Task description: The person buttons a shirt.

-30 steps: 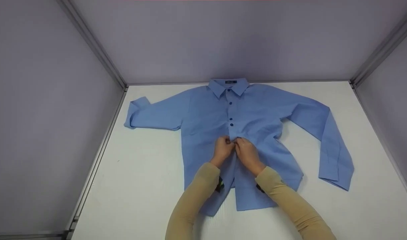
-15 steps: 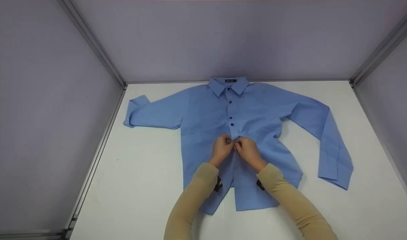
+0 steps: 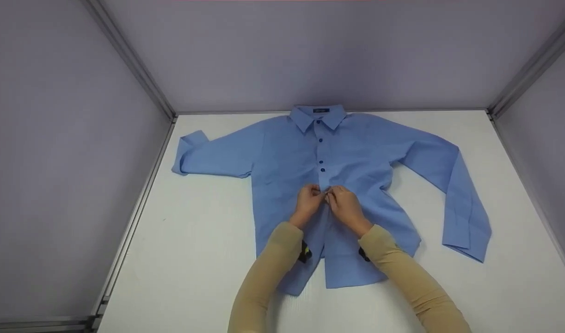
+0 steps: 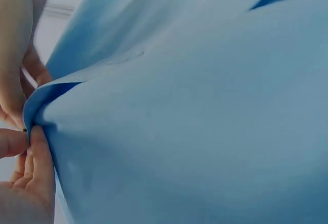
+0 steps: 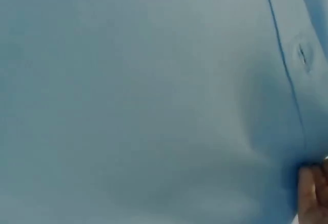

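A light blue long-sleeved shirt lies face up, collar away from me. Dark buttons run down its upper placket, and the lower front hangs parted. At mid-front my left hand pinches one edge of the placket. Close against it, my right hand pinches the other edge, near a small dark spot that may be a button. In the left wrist view, fingertips grip a folded-up edge of cloth. The right wrist view shows a buttonhole along the front strip; the right fingers are mostly cut off.
The shirt lies on a white table enclosed by grey panels at the back and sides. One sleeve is folded back at its end on the left; the other sleeve bends down towards me on the right.
Both hands stay at the same place on the placket, with only small finger shifts. The whole head view has moved slightly.
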The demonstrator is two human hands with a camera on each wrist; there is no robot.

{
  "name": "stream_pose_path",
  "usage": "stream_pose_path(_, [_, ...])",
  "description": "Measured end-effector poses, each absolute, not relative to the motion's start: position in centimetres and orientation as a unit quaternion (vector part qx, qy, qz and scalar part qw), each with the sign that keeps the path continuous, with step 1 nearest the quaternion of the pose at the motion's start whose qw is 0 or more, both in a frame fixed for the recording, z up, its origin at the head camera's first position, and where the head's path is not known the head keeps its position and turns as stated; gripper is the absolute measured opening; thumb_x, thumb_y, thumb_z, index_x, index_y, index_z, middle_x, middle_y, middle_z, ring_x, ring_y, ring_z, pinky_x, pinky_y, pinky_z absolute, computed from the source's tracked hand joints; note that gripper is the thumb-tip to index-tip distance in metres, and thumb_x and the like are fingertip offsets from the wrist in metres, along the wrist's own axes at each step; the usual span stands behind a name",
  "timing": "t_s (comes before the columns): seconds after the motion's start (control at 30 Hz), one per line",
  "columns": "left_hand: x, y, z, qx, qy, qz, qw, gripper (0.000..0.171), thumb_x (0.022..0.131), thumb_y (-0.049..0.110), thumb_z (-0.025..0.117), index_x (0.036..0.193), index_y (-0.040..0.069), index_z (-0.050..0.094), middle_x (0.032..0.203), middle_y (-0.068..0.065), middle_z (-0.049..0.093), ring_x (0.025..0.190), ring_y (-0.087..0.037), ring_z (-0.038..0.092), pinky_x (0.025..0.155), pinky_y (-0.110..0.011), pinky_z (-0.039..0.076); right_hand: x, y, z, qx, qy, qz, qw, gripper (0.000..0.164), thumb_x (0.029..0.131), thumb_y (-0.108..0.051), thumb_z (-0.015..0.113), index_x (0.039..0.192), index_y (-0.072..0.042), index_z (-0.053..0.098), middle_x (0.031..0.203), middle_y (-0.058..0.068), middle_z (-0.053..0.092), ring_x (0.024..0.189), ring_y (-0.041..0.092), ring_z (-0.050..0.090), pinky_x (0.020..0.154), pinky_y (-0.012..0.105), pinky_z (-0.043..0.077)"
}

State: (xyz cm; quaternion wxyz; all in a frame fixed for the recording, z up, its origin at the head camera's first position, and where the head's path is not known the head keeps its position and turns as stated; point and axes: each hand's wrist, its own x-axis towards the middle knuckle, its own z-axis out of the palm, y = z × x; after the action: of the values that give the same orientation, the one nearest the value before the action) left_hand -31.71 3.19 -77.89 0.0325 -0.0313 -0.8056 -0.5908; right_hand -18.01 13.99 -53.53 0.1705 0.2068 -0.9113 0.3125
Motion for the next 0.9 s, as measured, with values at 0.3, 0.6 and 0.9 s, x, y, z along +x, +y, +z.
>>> stream_pose_path(0.3, [-21.6, 1.6, -56.6, -0.021, -0.767, -0.639, -0.049, 0.019, 0.081, 0.001, 0.059, 0.098, -0.001, 0.051, 0.079, -0.010, 0.059, 0.071, -0.017, 0.055, 0.060, -0.028, 0.045, -19.4, 14.9, -52.7, 0.026, -0.822, 0.563, -0.077, 0.015, 0.091, -0.007, 0.048, 0.091, 0.006, 0.055, 0.084, 0.012, 0.057, 0.071, 0.014, 0.053, 0.062, 0.028, 0.046])
stream_pose_path(0.6, [-18.9, -1.3, -54.2, -0.083, -0.846, -0.508, -0.140, 0.023, 0.080, 0.003, 0.060, 0.100, 0.000, 0.049, 0.073, -0.004, 0.054, 0.058, -0.013, 0.050, 0.052, -0.024, 0.041, -18.8, 16.5, -53.4, 0.129, -0.873, 0.462, -0.090, 0.013, 0.086, -0.010, 0.056, 0.088, 0.002, 0.054, 0.080, 0.011, 0.058, 0.072, 0.022, 0.054, 0.065, 0.033, 0.044])
stream_pose_path(0.9, [-15.6, -7.8, -55.3, -0.131, -0.948, -0.252, -0.143, 0.055, 0.069, 0.026, 0.074, 0.110, -0.004, 0.050, 0.113, -0.021, 0.045, 0.106, -0.033, 0.041, 0.083, -0.045, 0.038, -17.4, 22.6, -53.6, 0.210, -0.949, 0.216, -0.094, 0.061, 0.070, -0.023, 0.074, 0.119, 0.001, 0.048, 0.120, 0.025, 0.044, 0.110, 0.043, 0.038, 0.086, 0.057, 0.030])
